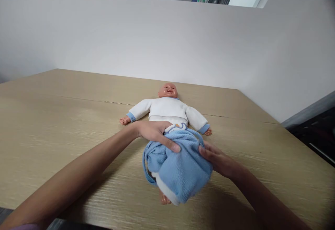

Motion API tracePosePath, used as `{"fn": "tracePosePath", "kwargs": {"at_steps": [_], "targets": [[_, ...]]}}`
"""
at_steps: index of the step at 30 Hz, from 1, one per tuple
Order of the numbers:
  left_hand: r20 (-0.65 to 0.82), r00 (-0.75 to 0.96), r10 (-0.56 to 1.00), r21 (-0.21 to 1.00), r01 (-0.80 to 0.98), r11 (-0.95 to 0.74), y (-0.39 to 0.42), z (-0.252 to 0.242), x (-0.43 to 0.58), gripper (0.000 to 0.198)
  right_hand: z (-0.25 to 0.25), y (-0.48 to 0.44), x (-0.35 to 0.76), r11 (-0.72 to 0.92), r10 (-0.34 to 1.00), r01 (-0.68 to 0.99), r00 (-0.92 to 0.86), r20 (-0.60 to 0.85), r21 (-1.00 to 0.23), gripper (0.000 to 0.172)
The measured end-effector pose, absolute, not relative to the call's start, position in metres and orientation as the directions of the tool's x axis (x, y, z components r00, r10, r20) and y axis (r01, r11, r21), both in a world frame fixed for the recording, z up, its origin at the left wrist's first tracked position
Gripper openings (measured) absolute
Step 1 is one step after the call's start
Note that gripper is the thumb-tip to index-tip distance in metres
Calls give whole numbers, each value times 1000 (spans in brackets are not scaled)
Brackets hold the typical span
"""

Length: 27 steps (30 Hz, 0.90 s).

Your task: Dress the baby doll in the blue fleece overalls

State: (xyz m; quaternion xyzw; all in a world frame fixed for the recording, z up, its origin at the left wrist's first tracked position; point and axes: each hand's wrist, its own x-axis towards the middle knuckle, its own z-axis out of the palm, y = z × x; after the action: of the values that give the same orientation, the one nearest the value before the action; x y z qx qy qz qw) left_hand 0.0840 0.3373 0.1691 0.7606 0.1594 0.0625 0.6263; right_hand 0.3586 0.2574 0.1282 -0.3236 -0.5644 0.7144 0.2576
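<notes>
A baby doll (169,108) in a white top with blue cuffs lies on its back, head toward the wall and arms spread. Over its lower body is a blue terry garment (185,167) with white trim and blue straps, bunched up. My left hand (159,134) grips the garment's upper left part, thumb on top and fingers hidden beneath. On the right side, my right hand (214,156) pinches the cloth between thumb and fingers. One doll foot (164,198) shows below the garment's lower edge; the rest of the legs is covered.
The wooden table (65,125) spreads out around the doll, with a seam across it. A white partition wall (131,34) rises behind its far edge. A dark object (316,128) stands beyond the table's right edge.
</notes>
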Motion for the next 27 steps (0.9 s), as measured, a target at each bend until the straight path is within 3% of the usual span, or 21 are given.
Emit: {"fn": "tracePosePath", "kwargs": {"at_steps": [4, 8, 12, 16, 20, 23, 27], "targets": [[-56, 925, 375, 979, 125, -162, 334, 169, 86, 42, 126, 255, 370, -157, 598, 130, -777, -198, -979, 61], [-112, 955, 274, 985, 143, -97, 336, 166, 88, 50, 124, 254, 365, -238, 818, -79, -553, -156, -968, 60], [-159, 972, 175, 981, 176, -86, 337, 164, 90, 54, 124, 255, 350, -356, 832, -197, -512, -213, -914, 64], [-92, 971, 221, 986, 120, -116, 336, 162, 89, 44, 118, 255, 356, -363, 805, -90, -532, -263, -928, 65], [-15, 957, 289, 997, 38, -73, 334, 160, 85, 46, 115, 255, 371, -191, 676, 75, -713, -186, -979, 75], [-34, 949, 312, 999, 41, -16, 335, 158, 83, 47, 122, 252, 366, -212, 710, -47, -694, -121, -976, 80], [-40, 959, 281, 999, 30, 39, 339, 151, 85, 55, 133, 249, 345, -326, 794, -272, -599, -106, -906, 61]]}}
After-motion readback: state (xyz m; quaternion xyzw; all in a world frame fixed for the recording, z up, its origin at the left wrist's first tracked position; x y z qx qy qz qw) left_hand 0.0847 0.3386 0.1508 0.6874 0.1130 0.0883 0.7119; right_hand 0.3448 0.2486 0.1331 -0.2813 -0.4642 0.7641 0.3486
